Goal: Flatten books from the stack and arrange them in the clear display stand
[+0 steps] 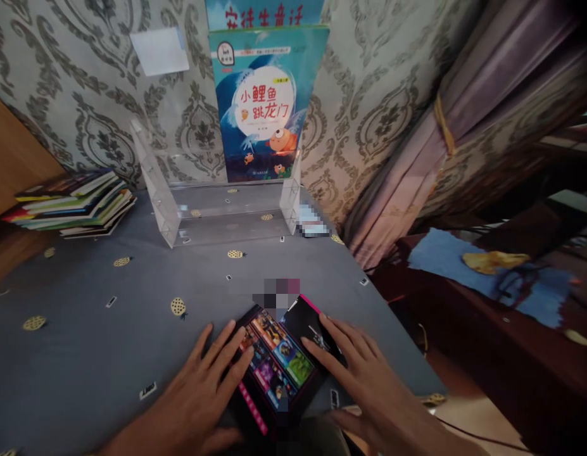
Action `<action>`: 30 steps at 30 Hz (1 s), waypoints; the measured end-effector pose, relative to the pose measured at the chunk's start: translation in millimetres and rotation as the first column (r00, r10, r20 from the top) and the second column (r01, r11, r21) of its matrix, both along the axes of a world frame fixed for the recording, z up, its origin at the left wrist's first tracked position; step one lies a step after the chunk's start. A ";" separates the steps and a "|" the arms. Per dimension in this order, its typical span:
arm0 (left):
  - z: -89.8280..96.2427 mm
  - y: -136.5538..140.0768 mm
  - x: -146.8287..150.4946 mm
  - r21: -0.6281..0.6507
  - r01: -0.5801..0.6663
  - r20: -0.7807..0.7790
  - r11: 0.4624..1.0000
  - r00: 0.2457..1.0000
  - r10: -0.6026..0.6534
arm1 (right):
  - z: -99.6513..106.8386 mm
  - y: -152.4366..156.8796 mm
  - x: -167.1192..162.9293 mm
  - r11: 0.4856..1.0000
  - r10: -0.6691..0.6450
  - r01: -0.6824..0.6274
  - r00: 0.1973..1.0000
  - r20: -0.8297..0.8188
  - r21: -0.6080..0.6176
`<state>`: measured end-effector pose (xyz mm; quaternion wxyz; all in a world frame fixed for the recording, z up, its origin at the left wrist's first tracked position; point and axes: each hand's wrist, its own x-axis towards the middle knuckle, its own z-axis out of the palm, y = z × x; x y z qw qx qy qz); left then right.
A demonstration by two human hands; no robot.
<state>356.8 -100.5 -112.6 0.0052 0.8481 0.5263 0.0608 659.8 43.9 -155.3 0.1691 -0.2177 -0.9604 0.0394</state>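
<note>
A dark book [297, 367] with a grid of colourful pictures and pink edging lies at an angle near the table's front edge; parts of it are blurred out by pixelation. Across its left side rests my left hand [212, 373], fingers stretched and spread, the tips on the pictures. My right hand [364, 373] lies over the right side, its fingers extended with the thumb apart. Neither hand grips the book. Beyond them stands a clear acrylic book rack [164, 190], with a teal children's book [269, 95] upright at its back.
A stack of books [79, 202] sits at the table's left rear. Behind the teal book another cover [265, 14] shows. The patterned cloth [132, 329] covers the table, whose right edge drops near a curtain [397, 171]. A dark red surface [464, 316] bears a blue cloth [445, 259].
</note>
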 end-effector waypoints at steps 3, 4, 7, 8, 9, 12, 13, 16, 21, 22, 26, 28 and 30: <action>2.4 -0.9 -2.0 0.042 0.026 0.013 0.999 1.000 -0.026 | -3.5 -17.9 -0.4 0.995 -0.095 0.095 0.994 -0.048 -0.009; 4.9 -0.8 -5.0 0.049 0.038 0.031 0.998 0.999 -0.039 | -2.7 -21.7 -1.5 0.994 -0.107 0.107 0.992 -0.061 -0.017; 16.7 1.0 -18.8 0.082 0.058 0.157 0.995 0.985 -0.070 | 5.5 -26.3 -5.1 0.996 -0.091 0.088 0.985 -0.146 -0.029; 21.5 2.4 -24.1 0.094 0.049 0.218 0.994 0.974 -0.068 | 9.8 -25.8 -6.0 0.997 -0.076 0.070 0.982 -0.172 -0.040; 26.6 4.3 -28.9 0.101 0.034 0.280 0.994 0.958 -0.061 | 14.4 -24.3 -7.0 0.997 -0.056 0.046 0.981 -0.186 -0.057; 43.7 14.1 -38.5 0.116 -0.041 0.464 0.992 0.886 -0.017 | 30.0 -15.3 -11.0 0.993 -0.019 -0.006 0.978 -0.208 -0.118; 50.4 19.0 -39.6 0.132 -0.073 0.521 0.989 0.853 -0.007 | 35.9 -11.5 -13.4 0.992 -0.009 -0.022 0.971 -0.239 -0.124; 74.2 39.8 -38.7 0.189 -0.230 0.641 0.955 0.765 0.058 | 57.1 -2.3 -25.9 0.982 0.017 -0.086 0.928 -0.373 -0.169; 108.4 96.5 -43.9 0.189 -0.570 0.826 0.799 0.532 0.185 | 87.6 -3.0 -62.6 0.733 -0.300 -0.097 0.842 -0.448 -0.673; 109.4 109.8 -48.5 0.168 -0.574 0.845 0.802 0.503 0.183 | 88.4 -4.3 -70.9 0.601 -0.380 -0.126 0.823 -0.421 -0.790; 83.0 155.5 -72.5 0.080 -0.462 0.788 0.883 0.572 0.228 | 71.6 -3.5 -99.0 0.058 -0.563 -0.348 0.763 -0.319 -0.936; 55.8 167.1 -80.0 -0.035 -0.406 0.639 0.913 0.694 0.333 | 59.4 1.4 -106.6 -0.101 -0.581 -0.393 0.769 -0.267 -0.914; 27.5 169.3 -81.0 -0.078 -0.392 0.398 0.916 0.831 0.389 | 50.6 7.6 -108.8 -0.181 -0.565 -0.393 0.792 -0.231 -0.901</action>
